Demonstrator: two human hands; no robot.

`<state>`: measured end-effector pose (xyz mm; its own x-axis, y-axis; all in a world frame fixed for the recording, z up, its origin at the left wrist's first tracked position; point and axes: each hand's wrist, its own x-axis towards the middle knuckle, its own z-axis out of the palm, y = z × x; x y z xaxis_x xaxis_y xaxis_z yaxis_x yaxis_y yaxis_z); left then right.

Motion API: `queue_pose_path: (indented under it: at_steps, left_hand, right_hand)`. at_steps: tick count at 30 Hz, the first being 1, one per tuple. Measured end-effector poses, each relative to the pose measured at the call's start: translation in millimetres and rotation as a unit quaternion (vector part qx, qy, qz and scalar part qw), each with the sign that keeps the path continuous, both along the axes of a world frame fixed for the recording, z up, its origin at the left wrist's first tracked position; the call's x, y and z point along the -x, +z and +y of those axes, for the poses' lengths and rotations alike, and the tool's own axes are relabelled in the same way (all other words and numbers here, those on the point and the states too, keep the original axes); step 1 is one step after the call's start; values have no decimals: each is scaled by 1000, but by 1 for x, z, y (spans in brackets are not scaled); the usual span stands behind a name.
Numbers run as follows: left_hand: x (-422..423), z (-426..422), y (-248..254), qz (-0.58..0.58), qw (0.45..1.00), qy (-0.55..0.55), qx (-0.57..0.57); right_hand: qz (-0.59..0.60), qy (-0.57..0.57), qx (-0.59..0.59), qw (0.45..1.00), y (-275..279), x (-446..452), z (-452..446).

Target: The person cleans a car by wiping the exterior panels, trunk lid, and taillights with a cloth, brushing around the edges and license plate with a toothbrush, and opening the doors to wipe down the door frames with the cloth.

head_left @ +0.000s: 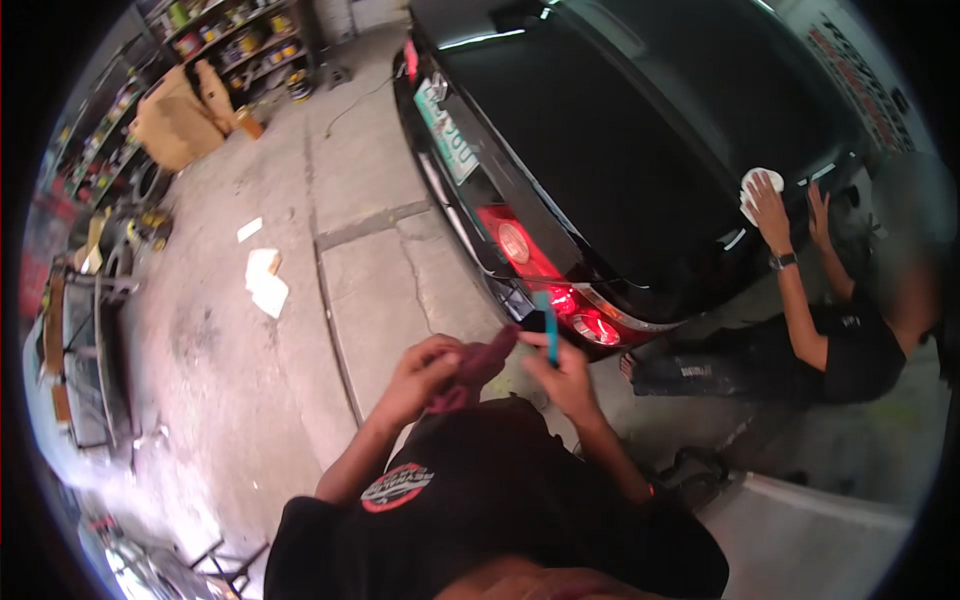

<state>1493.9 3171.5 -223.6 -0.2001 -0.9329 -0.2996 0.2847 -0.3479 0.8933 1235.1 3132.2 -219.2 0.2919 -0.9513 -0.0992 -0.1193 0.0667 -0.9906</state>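
My left hand (425, 375) is closed on a bunched maroon cloth (475, 370), which hangs in front of my black shirt. The cloth's narrow end reaches toward my right hand (567, 382). That hand is closed around a slim teal tool (551, 335) held upright. A small dark part shows beside the tool; its exact kind is too blurred to name. Just beyond my hands is the rear corner of a glossy black car (600, 150), with a lit red tail light (597, 328). Neither hand appears to touch the car.
At the right, another person leans over the car with a white cloth (762, 190) under one hand. Loaded shelves (240, 45) and cardboard (180, 115) stand at the back left. White paper (266, 285) lies on the concrete floor. A pale panel (810, 535) is at the lower right.
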Motion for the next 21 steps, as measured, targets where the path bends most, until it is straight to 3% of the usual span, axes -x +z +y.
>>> queue_pose_path:
  at_steps: [3, 6, 8, 11, 14, 21]
  left_hand:
    - [-58, 7, 13, 175, 982, 66, -24]
    - [-97, 18, 21, 244, 960, 134, -2]
    - [-119, 23, 24, 270, 950, 157, 8]
    - [-163, 34, 0, 213, 957, 197, -16]
    - [-197, 34, -43, 148, 954, 256, -45]
    - [-216, -12, -46, 116, 943, 310, -45]
  right_hand:
    - [-7, 98, -81, 992, -15, -68, -3]
    - [-71, 192, -213, 955, -10, -132, -3]
    - [-69, 198, -174, 962, -4, -161, -8]
    - [-44, 174, -79, 981, -12, -192, -20]
    - [63, 203, -39, 976, -2, -201, -42]
    - [27, 220, 44, 974, -16, -233, -98]
